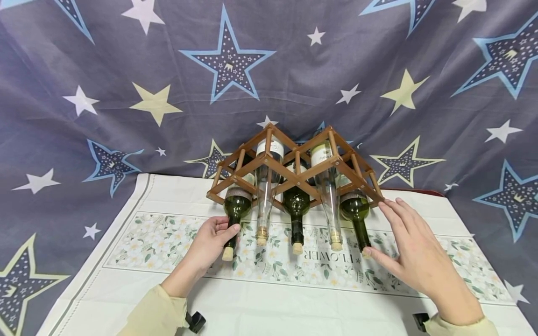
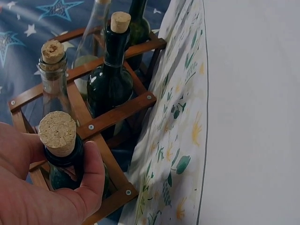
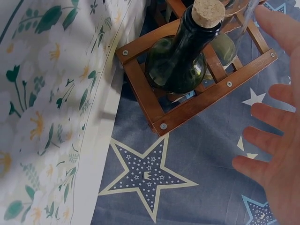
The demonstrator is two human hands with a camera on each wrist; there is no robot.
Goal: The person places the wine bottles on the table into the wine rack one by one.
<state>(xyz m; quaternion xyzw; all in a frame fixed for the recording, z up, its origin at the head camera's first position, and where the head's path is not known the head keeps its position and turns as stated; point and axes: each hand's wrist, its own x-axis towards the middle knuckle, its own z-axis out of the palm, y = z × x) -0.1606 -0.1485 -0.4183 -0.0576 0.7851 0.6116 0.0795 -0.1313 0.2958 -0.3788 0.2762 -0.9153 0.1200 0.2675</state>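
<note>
A brown wooden wine rack (image 1: 298, 176) stands on the table with several corked bottles lying in it, necks toward me. My left hand (image 1: 213, 242) pinches the neck of the leftmost green bottle (image 1: 237, 205) just behind its cork (image 2: 57, 131), thumb on one side and fingers on the other. My right hand (image 1: 420, 252) is spread beside the rack's right end, its fingers straight and its thumb by the cork of the rightmost green bottle (image 1: 355, 210). Between them lie a dark green bottle (image 1: 296, 200) and two clear bottles, one left (image 1: 265, 186) and one right (image 1: 328, 191).
A white tablecloth (image 1: 269, 303) with a floral band (image 1: 168, 247) covers the table. Right behind the rack hangs a grey-blue curtain (image 1: 294, 74) with stars. A dark red edge (image 1: 414, 191) shows at the table's back right.
</note>
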